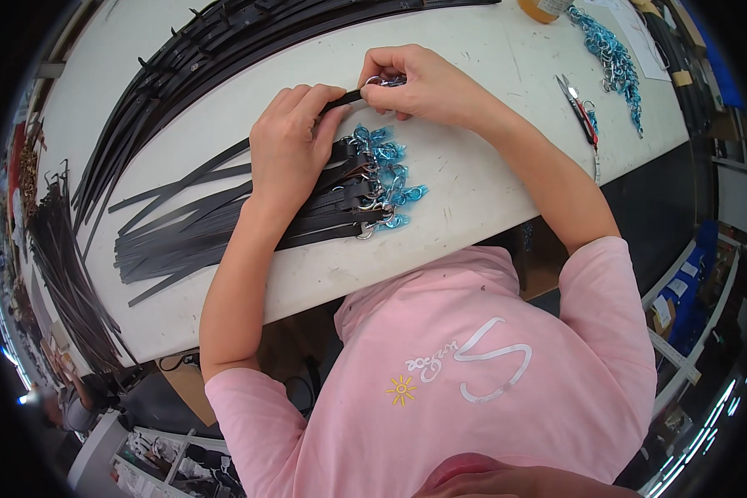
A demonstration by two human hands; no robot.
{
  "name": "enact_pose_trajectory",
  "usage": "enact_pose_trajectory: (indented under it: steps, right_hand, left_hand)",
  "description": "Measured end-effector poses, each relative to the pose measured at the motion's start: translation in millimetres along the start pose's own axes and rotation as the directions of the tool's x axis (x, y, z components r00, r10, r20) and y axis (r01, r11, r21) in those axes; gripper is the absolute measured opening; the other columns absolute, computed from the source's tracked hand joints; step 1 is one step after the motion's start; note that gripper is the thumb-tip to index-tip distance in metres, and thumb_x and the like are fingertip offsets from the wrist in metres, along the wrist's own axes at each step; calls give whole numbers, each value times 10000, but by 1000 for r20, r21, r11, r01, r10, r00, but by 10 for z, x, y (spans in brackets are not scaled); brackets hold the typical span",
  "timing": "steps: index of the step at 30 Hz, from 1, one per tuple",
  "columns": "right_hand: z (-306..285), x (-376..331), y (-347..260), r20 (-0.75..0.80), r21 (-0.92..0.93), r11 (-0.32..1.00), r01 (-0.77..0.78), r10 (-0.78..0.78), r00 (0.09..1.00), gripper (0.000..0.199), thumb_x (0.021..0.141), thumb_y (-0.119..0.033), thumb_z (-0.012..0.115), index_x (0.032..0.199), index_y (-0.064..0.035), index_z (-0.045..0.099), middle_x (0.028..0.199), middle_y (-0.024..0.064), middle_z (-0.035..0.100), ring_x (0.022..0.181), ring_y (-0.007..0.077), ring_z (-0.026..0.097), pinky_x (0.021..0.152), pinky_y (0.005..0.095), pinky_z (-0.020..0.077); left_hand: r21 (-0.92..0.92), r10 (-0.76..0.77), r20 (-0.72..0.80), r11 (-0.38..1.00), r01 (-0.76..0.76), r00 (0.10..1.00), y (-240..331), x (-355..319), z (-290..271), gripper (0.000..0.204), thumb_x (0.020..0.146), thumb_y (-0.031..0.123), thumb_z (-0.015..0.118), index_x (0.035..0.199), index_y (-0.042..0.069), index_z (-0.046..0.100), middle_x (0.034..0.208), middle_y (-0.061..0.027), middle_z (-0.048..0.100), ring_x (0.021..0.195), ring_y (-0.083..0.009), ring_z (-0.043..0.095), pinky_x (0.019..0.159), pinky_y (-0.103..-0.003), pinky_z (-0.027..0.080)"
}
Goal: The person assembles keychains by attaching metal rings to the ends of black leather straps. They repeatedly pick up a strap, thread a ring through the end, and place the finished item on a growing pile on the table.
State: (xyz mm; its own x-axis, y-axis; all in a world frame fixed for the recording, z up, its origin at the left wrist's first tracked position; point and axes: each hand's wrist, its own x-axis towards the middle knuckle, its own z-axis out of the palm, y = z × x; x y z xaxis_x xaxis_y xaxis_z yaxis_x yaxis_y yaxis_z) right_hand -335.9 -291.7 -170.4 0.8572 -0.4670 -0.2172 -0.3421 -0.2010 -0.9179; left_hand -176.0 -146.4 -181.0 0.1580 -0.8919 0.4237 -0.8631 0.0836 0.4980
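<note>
Over the white table (pixel 473 199), my left hand (pixel 290 145) pinches a thin black strap (pixel 353 96) between thumb and fingers. The strap's tail slants down to the left behind that hand. My right hand (pixel 427 87) grips the strap's other end, where a silver metal clasp (pixel 386 81) partly shows; its fingers hide the rest. Under and beside my left forearm lies a bundle of black straps (pixel 183 236). Silver clasps (pixel 382 187) with blue film around them sit at the bundle's right end.
Long black straps (pixel 199 54) curve along the far left. More thin straps (pixel 66 274) hang over the left edge. Blue-wrapped clasps (pixel 612 54) lie in a string at the far right, near thread snips (pixel 578 108), a paper sheet (pixel 643 46) and an amber-filled container (pixel 544 8).
</note>
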Motion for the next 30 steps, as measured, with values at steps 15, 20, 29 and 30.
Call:
enact_pose_trajectory:
  steps: [15,20,29,30]
  right_hand:
    - [-11,43,-15,-9,37,997,-69,69,998,146,857,-190,637,888,-48,621,751,-4,603,680,64,547,578,237,477]
    - [-5,45,-16,-9,17,998,-67,67,998,154,858,-196,635,897,-48,626,761,-2,609,689,67,555,587,242,486]
    - [-10,27,-4,3,19,998,-54,53,999,158,870,-199,637,921,-50,630,777,-4,619,705,61,557,608,234,485]
    - [-7,19,-5,-1,2,999,-45,45,999,155,876,-197,637,925,-51,630,780,-5,619,708,60,557,611,232,483]
  left_hand:
    - [-462,-369,603,561,687,707,-66,250,-243,270,970,203,633,1044,-41,722,789,18,643,719,-60,538,651,-223,434]
    - [-397,-340,534,708,584,775,-34,260,-153,247,962,216,669,1008,-20,724,743,4,641,691,-53,529,634,-221,435]
    - [-435,-351,495,693,576,795,-82,219,-82,209,947,218,697,956,14,744,727,-11,674,590,-67,538,570,-237,460]
    - [-441,-352,480,695,568,803,-86,204,-70,207,945,217,698,953,15,747,728,-13,679,592,-66,546,571,-237,463]
